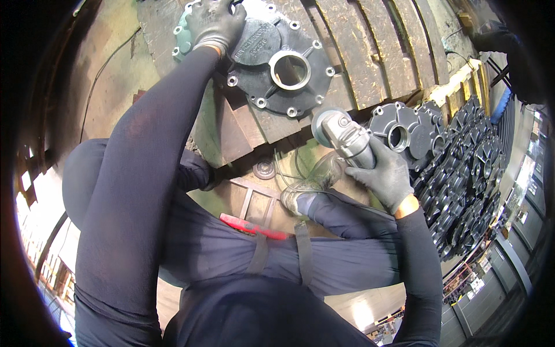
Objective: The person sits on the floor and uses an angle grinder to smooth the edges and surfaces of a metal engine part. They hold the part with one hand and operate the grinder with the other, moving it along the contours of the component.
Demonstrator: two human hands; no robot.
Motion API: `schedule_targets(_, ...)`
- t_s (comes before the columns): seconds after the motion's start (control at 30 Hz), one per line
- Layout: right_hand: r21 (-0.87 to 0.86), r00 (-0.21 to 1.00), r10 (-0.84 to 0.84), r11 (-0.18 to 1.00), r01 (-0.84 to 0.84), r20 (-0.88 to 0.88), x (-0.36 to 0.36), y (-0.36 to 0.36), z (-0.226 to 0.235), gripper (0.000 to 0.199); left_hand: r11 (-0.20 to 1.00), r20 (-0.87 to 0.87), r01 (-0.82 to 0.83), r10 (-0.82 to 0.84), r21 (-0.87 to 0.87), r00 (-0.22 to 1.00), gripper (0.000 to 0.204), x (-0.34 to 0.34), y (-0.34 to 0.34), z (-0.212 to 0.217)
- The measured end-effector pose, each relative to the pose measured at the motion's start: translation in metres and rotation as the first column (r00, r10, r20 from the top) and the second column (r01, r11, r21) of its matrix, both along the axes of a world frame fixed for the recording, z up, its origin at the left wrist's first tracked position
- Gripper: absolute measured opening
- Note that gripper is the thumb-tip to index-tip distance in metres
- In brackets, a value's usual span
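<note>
A dark cast metal cover (254, 75), with a round bored hole and several bolt lugs along its rim, lies flat on the slatted wooden pallet (350, 43). At the cover's upper left, my left hand (215, 24) in a grey glove grips it; the fingertips are partly cut off by the top of the view. My gloved right hand (386, 176) is wrapped round the body of an angle grinder (350, 137). The grinder's round disc (325, 124) is just off the cover's lower right rim, apart from it.
Stacks of similar black castings (462, 173) stand to the right. Near my boot (318, 182), a spare disc (265, 169) lies on the floor beside a cord and a metal frame (254, 196). A red bar (251, 226) is by my legs. Another person's dark clothing (509, 52) shows far right.
</note>
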State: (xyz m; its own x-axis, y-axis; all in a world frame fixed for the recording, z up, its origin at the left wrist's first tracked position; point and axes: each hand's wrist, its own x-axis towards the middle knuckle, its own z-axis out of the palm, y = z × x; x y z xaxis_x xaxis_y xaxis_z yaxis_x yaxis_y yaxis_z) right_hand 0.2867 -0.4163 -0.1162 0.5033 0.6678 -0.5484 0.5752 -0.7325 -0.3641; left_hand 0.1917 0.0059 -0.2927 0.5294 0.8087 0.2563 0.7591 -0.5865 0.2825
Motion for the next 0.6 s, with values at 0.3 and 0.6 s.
schedule_targets(0.3, 0.020, 0.988, 0.152, 0.988, -0.152, 0.027, -0.013, 0.009, -0.020, 0.079, 0.998, -0.009, 0.013, -0.012, 0.057, 1.000, 0.036, -0.002, 0.006, -0.004)
schedule_targets(0.6, -0.001, 0.972, 0.232, 0.973, -0.232, 0.035, -0.022, 0.021, -0.027, 0.082, 1.000, -0.029, -0.009, 0.008, -0.004, 1.000, 0.036, -0.002, 0.002, 0.005)
